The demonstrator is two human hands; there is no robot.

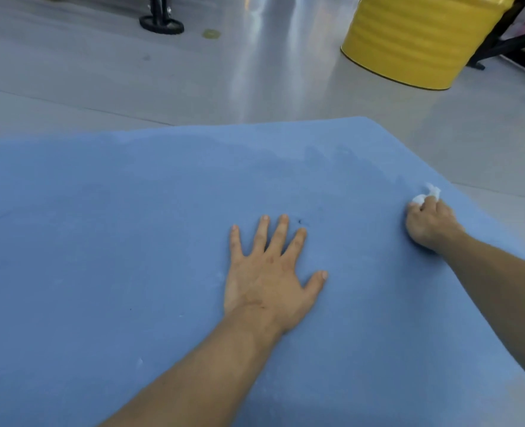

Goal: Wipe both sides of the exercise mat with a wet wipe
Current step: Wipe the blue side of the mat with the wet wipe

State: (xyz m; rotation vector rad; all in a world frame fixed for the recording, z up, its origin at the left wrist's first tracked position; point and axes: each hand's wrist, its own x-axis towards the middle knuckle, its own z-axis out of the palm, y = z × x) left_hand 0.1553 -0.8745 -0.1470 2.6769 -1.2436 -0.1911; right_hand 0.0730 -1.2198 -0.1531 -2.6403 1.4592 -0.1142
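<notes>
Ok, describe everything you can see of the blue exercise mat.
The exercise mat is a plain blue, matte, foam-like sheet lying flat on the grey floor, its far and right edges in view. Paler damp-looking streaks cross its far part; a small dark mark sits near the middle, with a few white flecks. The left hand rests flat on it, fingers spread; the right hand grips a bunched white wet wipe against it near the right edge.
</notes>
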